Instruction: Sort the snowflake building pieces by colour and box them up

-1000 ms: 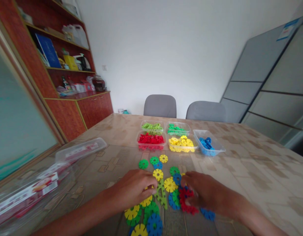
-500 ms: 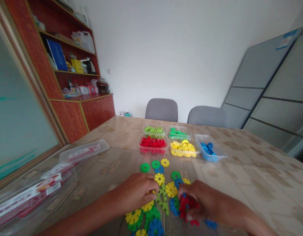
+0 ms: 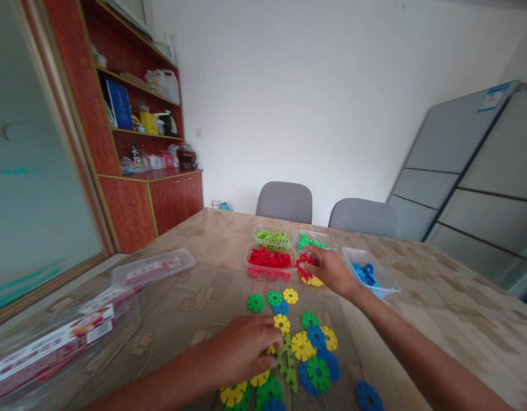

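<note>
My right hand (image 3: 329, 269) is closed around several red plastic pieces (image 3: 305, 266), held above the tub of yellow notched discs (image 3: 312, 281), beside the tub of red pieces (image 3: 269, 258). My left hand (image 3: 257, 345) is low over the table with its fingers curled. A bit of yellow disc (image 3: 270, 349) shows between its thumb and forefinger; the rest is hidden. Right of those fingers is a light green toothed piece (image 3: 286, 362). Green, blue and yellow notched discs lie around it, among them a large yellow disc (image 3: 303, 346) and a green disc (image 3: 318, 373).
Behind stand tubs of light green pieces (image 3: 272, 237) and green pieces (image 3: 310, 240); a tub of blue pieces (image 3: 366, 275) is at the right. Clear lids (image 3: 154, 268) lie at the left. A lone blue disc (image 3: 368, 395) is near the front edge. Grey chairs (image 3: 284, 201) stand beyond.
My right hand has lifted the red pieces from among the discs and carried them forward to the tubs, uncovering blue and green discs. My left hand has stayed by the light green piece.
</note>
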`<state>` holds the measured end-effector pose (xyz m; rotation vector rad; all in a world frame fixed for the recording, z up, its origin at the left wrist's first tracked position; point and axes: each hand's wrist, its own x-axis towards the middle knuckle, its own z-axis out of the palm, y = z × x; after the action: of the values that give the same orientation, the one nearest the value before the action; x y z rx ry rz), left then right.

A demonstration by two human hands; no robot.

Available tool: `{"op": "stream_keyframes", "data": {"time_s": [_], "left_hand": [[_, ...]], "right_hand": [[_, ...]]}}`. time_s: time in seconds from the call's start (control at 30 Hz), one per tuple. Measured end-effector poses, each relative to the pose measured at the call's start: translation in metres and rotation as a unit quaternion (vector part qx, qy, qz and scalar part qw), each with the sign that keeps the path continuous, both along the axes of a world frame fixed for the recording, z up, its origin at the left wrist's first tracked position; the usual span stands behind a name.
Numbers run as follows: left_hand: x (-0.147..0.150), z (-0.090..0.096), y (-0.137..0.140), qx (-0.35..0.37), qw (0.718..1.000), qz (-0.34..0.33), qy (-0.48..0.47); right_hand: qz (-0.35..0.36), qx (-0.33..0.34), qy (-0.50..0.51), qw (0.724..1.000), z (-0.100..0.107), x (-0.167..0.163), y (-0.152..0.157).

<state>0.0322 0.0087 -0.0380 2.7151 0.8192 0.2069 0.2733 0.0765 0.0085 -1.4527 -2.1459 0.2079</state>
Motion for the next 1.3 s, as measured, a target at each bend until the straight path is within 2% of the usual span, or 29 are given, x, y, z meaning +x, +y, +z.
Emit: {"op": "stream_keyframes", "data": {"time_s": [0.1,0.2,0.4,0.67,1.0,1.2,1.3], "left_hand": [[0.0,-0.002,0.001,-0.009,1.0,0.002,-0.001],[-0.001,-0.001,0.001,-0.015,1.0,0.0,0.0],[-0.001,-0.002,0.002,-0.028,1.0,-0.006,-0.002],[0.001,-0.001,0.0,-0.017,1.0,0.006,-0.01],[0.002,-0.007,0.0,-0.016,1.0,0.02,-0.013],[0.001,-0.008,0.001,-0.016,1.0,0.006,-0.013],[0.001,-0.011,0.002,-0.015,1.0,0.005,-0.019]], "right_hand": [[-0.036,0.043,-0.011,0.998,0.003,-0.013,0.035],[-0.02,0.057,-0.024,0.998,-0.004,-0.027,0.051],[0.044,0.061,-0.031,0.997,-0.026,-0.029,0.045],[0.113,0.045,-0.068,0.99,-0.034,-0.022,0.044],[0.144,0.022,-0.069,0.987,-0.03,-0.039,0.051],[0.109,0.046,-0.055,0.991,-0.03,-0.039,0.055],[0.132,0.049,-0.062,0.988,-0.033,-0.04,0.053]]}}
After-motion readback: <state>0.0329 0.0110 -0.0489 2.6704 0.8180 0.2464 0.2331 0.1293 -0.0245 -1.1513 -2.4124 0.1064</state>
